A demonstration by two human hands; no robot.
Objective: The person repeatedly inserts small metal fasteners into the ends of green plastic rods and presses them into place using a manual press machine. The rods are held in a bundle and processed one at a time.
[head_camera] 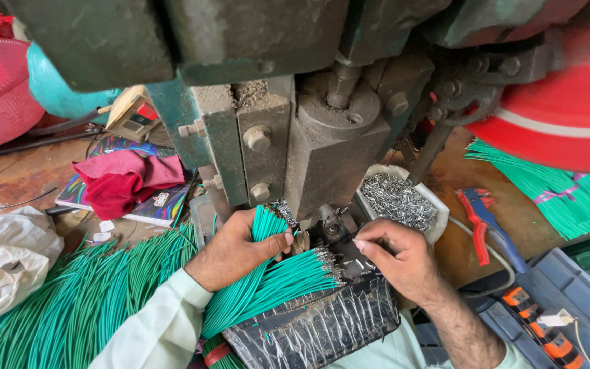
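My left hand (237,247) grips a bundle of green wires (262,239) upright, their metal-tipped ends near the press die (329,229). Under that hand a second fan of green wires (288,277) with crimped ends lies across a black plastic-wrapped block (322,324). My right hand (397,256) pinches a small metal terminal (356,240) between thumb and fingers, right beside the die. Above both hands stands the grey-green press machine (295,137).
A white tray of small metal terminals (397,198) sits right of the die. A large heap of green wires (76,307) lies at left, more (561,191) at right. Red-and-blue pliers (479,222), a red cloth (121,181), a white bag (5,263), a blue tray (554,307).
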